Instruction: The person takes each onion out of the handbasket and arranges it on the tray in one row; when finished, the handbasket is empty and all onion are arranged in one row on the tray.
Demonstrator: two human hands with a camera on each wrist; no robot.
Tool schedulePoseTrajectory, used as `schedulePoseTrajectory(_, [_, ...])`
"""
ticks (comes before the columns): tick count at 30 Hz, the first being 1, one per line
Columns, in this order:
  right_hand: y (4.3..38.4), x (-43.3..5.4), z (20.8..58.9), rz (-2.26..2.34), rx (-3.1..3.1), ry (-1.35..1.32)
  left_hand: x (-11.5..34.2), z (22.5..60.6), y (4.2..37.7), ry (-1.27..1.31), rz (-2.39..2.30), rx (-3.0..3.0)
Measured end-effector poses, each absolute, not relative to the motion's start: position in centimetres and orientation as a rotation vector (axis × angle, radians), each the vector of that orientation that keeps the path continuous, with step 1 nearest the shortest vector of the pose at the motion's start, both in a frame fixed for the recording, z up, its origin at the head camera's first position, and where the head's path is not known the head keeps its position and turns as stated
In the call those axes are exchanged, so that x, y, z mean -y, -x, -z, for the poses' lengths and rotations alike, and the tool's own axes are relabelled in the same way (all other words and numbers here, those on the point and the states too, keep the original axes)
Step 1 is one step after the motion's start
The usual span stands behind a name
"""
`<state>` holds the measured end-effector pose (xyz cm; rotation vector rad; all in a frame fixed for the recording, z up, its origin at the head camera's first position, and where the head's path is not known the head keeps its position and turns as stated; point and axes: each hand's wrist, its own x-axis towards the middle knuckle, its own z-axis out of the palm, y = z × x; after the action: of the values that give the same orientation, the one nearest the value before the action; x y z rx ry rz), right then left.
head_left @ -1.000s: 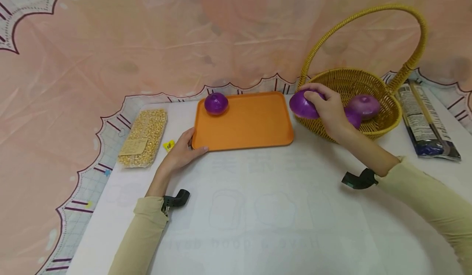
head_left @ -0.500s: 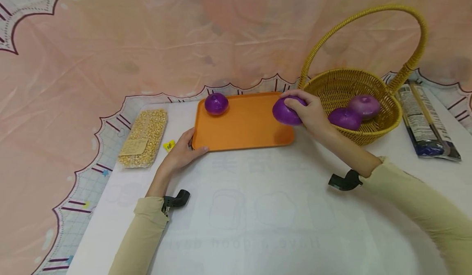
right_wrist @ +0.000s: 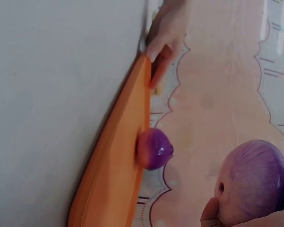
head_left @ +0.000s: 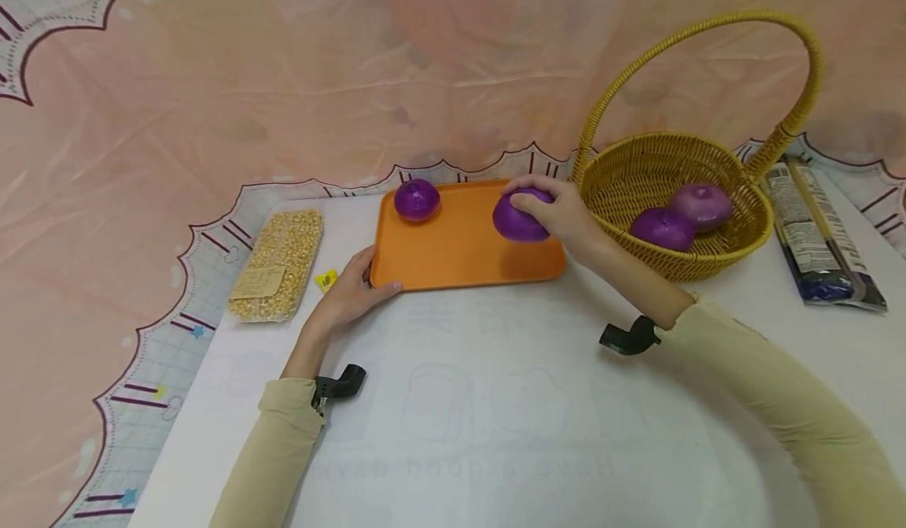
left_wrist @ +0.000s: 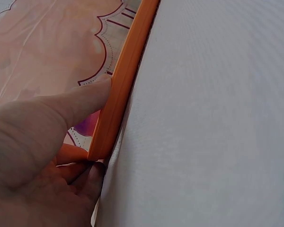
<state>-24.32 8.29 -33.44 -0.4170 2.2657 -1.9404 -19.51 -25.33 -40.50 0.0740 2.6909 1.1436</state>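
Observation:
My right hand (head_left: pixel 566 215) grips a red onion (head_left: pixel 519 221) and holds it over the right half of the orange tray (head_left: pixel 460 256). In the right wrist view the held onion (right_wrist: pixel 253 177) shows its root end, with fingertips round its lower side. Another red onion (head_left: pixel 416 200) sits at the tray's back left corner. My left hand (head_left: pixel 348 293) holds the tray's front left corner, thumb along the rim and fingers at its outer side and underneath. The left wrist view shows that thumb (left_wrist: pixel 85 101) against the orange edge.
A woven basket (head_left: pixel 658 142) with a tall handle stands at the right, holding two red onions (head_left: pixel 662 229). A dark printed packet (head_left: pixel 821 233) lies beyond it. On the left are a bag of corn kernels (head_left: pixel 276 264) and a small yellow wrapper (head_left: pixel 325 279). Patterned cloth hangs behind.
My right hand has carried the onion leftward from the basket's rim to over the tray. The left hand, the tray and the onion on it stay in place.

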Motion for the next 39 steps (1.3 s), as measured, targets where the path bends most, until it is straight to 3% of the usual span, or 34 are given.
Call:
schedulePoseTrajectory(18, [25.2,-5.4,33.4,1.591,-2.363,0.614,25.3,40.5,19.6,-0.046,-1.136,-2.686])
schedulePoseTrajectory(39, [31.1,-3.2,34.9,1.506,-2.577,0.488,25.2,40.5,19.5,-0.049,-1.117,-2.706])
